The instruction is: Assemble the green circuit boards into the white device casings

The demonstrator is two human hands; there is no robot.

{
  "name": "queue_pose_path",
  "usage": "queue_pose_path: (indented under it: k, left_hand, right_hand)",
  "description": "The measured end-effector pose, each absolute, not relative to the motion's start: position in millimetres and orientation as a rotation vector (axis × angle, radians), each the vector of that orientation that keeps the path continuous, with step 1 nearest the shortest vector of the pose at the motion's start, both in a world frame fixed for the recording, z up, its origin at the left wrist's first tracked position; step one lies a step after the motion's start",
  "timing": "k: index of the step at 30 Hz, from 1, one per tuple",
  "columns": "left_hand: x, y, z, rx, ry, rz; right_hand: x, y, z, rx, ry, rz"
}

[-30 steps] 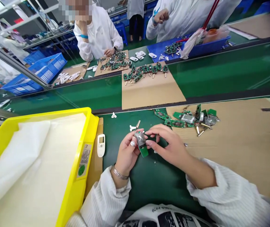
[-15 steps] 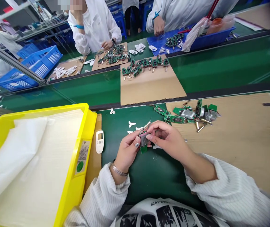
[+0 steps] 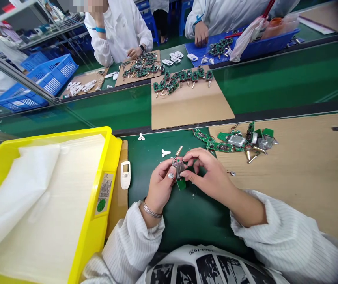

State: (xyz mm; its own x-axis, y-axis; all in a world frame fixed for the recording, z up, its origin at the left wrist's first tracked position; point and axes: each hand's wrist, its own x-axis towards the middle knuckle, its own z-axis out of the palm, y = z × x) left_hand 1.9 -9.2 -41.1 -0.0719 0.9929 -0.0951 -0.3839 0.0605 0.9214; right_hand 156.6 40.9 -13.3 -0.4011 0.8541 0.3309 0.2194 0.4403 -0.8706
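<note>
Between my two hands sits a small green circuit board [image 3: 180,182] with a silver foil battery pack [image 3: 179,168] on it. My left hand [image 3: 161,182] grips it from the left, with a metal pin [image 3: 179,150] sticking up past the fingers. My right hand [image 3: 207,173] pinches the pack from the right with thumb and fingertips. Both hands hide most of the board. Close by on the green mat [image 3: 195,221] lies a small white plastic piece [image 3: 165,153]. A white device casing [image 3: 125,175] rests left of my left hand.
A yellow tray [image 3: 68,131] lined with white sheeting stands to my left. A heap of boards and pins [image 3: 236,142] lies on cardboard [image 3: 290,177] to my right. Beyond a green conveyor belt, co-workers handle boards near blue crates.
My hands have drawn closer together around the board, and the board now shows less. The whole scene has shifted slightly upward in view.
</note>
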Motion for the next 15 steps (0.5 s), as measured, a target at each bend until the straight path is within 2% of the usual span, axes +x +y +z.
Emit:
queue_pose_path:
  k: [8,13,15]
  left_hand:
    - [6.1,-9.9,-35.2,0.705,0.899,1.272]
    - [13.3,-9.6,-27.7,0.634,0.919,1.351]
    - [14.7,-8.9,-25.7,0.612,0.915,1.398]
  right_hand:
    - [157.9,37.9,-13.9,-0.955,-1.663,1.165]
    - [154.5,28.0,-9.2,-0.815,-1.825,0.528]
    - [157.1,27.1,-7.0,-0.782,-1.823,0.421]
